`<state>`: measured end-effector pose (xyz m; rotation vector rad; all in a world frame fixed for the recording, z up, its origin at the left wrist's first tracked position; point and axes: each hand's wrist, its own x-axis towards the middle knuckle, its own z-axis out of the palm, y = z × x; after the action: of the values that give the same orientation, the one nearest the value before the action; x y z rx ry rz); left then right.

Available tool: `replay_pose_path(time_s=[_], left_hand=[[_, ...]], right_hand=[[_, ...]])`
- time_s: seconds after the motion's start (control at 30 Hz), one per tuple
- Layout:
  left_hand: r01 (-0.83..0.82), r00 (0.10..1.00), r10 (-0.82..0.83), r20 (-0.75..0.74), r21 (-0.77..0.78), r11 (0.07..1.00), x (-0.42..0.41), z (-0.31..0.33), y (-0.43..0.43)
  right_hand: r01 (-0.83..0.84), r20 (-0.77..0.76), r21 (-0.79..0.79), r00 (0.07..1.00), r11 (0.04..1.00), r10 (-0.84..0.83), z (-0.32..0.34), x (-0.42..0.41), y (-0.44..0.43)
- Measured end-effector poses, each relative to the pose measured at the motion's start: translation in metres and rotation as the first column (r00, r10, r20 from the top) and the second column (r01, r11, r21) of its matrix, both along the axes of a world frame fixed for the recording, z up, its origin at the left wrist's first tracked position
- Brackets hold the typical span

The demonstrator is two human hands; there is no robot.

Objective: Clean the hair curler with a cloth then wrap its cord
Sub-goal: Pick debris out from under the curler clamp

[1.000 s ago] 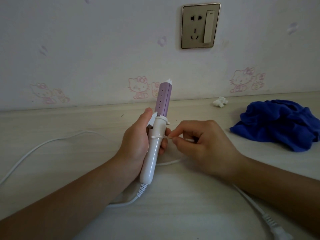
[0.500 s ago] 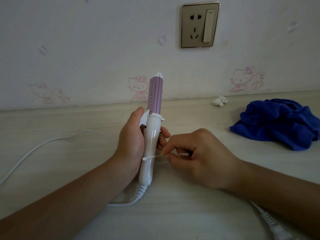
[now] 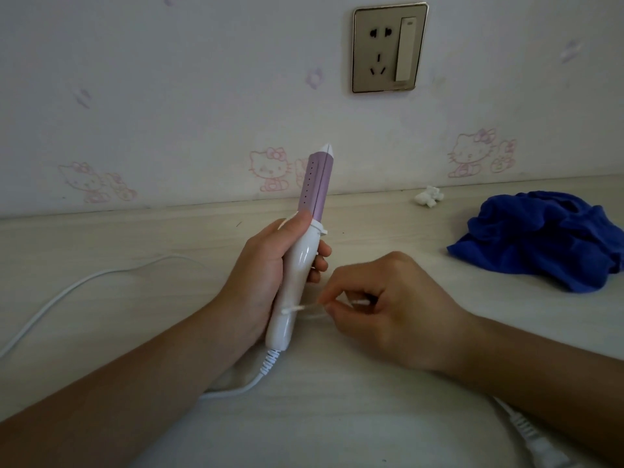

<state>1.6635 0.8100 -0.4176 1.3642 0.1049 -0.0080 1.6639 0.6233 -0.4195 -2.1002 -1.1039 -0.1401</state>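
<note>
My left hand (image 3: 266, 275) grips the hair curler (image 3: 302, 255) by its white handle, holding it nearly upright with the purple barrel tilted slightly right. My right hand (image 3: 388, 309) pinches a cotton swab (image 3: 300, 309), whose tip touches the lower part of the handle. The white cord (image 3: 67, 292) leaves the handle's base, passes under my left arm and loops off to the left. Its plug (image 3: 537, 444) lies at the lower right beneath my right forearm. The crumpled blue cloth (image 3: 540, 241) lies on the table at the right, apart from both hands.
A pale wooden table (image 3: 337, 417) meets a wall with cartoon cat stickers. A wall socket with a switch (image 3: 390, 49) sits above the curler. A small white wad (image 3: 429, 196) lies near the wall, left of the cloth.
The swab has slid down the handle from near the collar to the lower part, and my right hand moved down with it. The curler's tilt shifted a little.
</note>
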Motion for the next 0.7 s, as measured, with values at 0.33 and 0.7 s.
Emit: replay_pose_path(time_s=[0.33, 0.7], left_hand=[[0.001, 0.997, -0.014, 0.081, 0.158, 0.987, -0.002, -0.005, -0.005], [0.031, 0.997, -0.052, 0.061, 0.301, 0.953, 0.001, 0.004, -0.005]], right_hand=[[0.028, 0.048, -0.004, 0.998, 1.000, -0.027, -0.001, 0.001, 0.001], [0.152, 0.007, 0.117, 0.988, 0.981, -0.154, 0.001, 0.008, 0.000]])
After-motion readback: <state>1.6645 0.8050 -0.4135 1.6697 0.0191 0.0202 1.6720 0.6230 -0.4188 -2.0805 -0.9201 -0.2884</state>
